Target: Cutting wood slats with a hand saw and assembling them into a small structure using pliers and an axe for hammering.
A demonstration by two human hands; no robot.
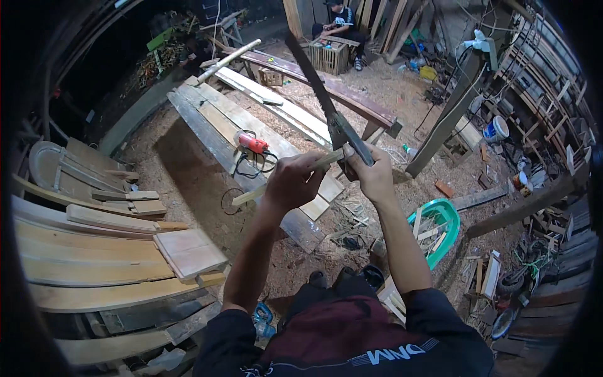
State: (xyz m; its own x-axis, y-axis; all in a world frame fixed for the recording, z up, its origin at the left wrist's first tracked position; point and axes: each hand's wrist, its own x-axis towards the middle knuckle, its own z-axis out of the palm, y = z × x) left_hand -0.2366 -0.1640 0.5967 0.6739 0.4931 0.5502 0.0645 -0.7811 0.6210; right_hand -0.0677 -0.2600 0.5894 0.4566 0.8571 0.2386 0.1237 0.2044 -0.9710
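Both my hands are raised in front of me, close together. My left hand (290,181) is closed around a thin wooden stick (249,196), whose pale end sticks out at the lower left. The stick's other end reaches my right hand (373,176), near the thumb. That hand grips a hand saw (312,76) with a long, dark blade that looks toothed along one edge. The blade points up and away to the left. Where the stick meets the saw, my fingers hide part of the contact.
Beyond my hands, a plank bench (207,129) carries a red power tool (252,143) with a black cord. A green basin (445,227) with wood offcuts stands at right. A wooden post (449,129) rises behind it. Boards (94,251) are stacked at left. A person (339,28) sits far off.
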